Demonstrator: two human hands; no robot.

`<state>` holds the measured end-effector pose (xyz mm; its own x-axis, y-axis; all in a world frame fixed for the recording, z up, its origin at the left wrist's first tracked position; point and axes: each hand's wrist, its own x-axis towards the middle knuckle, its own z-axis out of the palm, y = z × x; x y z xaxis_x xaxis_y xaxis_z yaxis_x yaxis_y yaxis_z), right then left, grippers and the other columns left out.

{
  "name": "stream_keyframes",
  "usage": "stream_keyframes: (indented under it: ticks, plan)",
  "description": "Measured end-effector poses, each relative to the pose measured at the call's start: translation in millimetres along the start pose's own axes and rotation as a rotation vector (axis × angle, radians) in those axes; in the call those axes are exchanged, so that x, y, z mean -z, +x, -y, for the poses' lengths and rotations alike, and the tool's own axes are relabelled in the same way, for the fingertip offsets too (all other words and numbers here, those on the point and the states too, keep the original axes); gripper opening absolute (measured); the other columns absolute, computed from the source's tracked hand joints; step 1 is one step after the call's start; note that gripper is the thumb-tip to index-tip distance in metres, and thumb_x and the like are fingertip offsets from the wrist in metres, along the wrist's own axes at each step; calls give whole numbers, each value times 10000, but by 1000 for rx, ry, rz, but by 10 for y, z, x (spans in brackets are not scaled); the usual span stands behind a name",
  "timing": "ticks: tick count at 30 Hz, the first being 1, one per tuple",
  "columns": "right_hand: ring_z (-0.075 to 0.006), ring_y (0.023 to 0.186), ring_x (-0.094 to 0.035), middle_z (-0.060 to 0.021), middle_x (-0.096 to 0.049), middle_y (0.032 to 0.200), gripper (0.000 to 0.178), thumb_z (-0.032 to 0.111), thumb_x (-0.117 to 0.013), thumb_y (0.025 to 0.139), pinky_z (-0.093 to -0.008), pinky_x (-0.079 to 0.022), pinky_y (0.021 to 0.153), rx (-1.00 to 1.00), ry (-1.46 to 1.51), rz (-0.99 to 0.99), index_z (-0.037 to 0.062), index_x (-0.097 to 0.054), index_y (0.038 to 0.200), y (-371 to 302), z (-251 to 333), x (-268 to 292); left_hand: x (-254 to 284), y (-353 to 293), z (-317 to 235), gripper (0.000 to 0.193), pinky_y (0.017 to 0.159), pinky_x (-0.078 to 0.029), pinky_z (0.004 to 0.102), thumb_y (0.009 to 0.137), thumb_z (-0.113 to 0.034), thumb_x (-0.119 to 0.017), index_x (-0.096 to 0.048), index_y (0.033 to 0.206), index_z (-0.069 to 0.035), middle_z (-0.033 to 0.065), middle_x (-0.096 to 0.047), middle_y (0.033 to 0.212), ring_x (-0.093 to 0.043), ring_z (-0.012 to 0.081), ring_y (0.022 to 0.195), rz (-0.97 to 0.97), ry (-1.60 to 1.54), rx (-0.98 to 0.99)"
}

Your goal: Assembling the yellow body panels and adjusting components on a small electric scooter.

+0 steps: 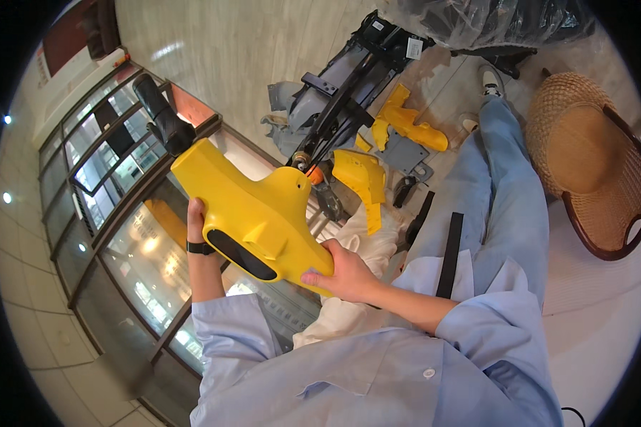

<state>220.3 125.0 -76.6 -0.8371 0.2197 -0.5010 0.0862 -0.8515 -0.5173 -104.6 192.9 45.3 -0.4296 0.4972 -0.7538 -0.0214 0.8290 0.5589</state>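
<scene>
Both hands hold a yellow plastic handlebar cover [253, 188], like that of a small scooter, tilted in front of my body. A dark oval panel [241, 255] is set in its near side, and a black grip [162, 114] sticks out at its far left end. My left hand [196, 219] is closed round its left edge, with most fingers hidden behind it. Round the right end wraps my right hand [345, 274], thumb on top. Just beyond the cover lies a black metal frame [335, 117], with an orange part [315, 174] by its near end.
Yellow body panels [360, 178] and a grey plastic plate [404, 154] lie on the floor beside the frame. A woven wicker chair [580, 135] stands at the right. Clear plastic wrap [491, 21] is at the far right. Framed glass panels [139, 267] run along the left.
</scene>
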Motion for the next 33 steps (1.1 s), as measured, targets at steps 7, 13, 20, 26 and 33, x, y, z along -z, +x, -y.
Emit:
stream_keyframes:
  ticks: [7,13,20,26,33]
  plan:
    - [-424,1084,-616,-287,-613,1181,858,612,-542,895,-438,-491,922,5,-5,231,-71,-346,1376,263,184,177,-96,-24,5,788,851,-570,364,772,-523,-752,-481,1304,-8,123,-614,1180,-650,242,1027,-22,-56,-11]
    - [-407,1163,-581,-297,-588,1236,886,667,-449,915,-430,-456,976,-70,-9,260,-54,-313,1412,297,268,210,-124,-45,-21,833,845,-574,355,741,-528,-779,-477,1315,-4,121,-611,1186,-647,233,1036,-45,-24,-27]
    - [-366,1198,-571,-240,-585,1281,788,607,-473,940,-400,-436,1003,-130,335,83,-7,-344,1416,484,488,126,-134,-38,-13,839,815,-581,340,713,-487,-813,-477,1302,7,120,-620,1156,-658,216,1007,-44,-46,-6]
    - [-346,1222,-553,-226,-564,1309,674,474,-518,982,-393,-419,1022,-54,500,23,-2,-324,1418,511,386,-47,-194,-58,2,846,798,-582,334,695,-489,-828,-483,1289,5,116,-630,1131,-666,217,975,-95,-49,-26]
    - [-275,1236,-534,-183,-543,1319,686,421,-590,963,-370,-419,1026,-177,610,52,-28,-319,1407,412,585,118,-188,-92,-11,861,803,-579,332,689,-507,-833,-484,1290,1,106,-631,1130,-664,211,984,-54,-46,-21]
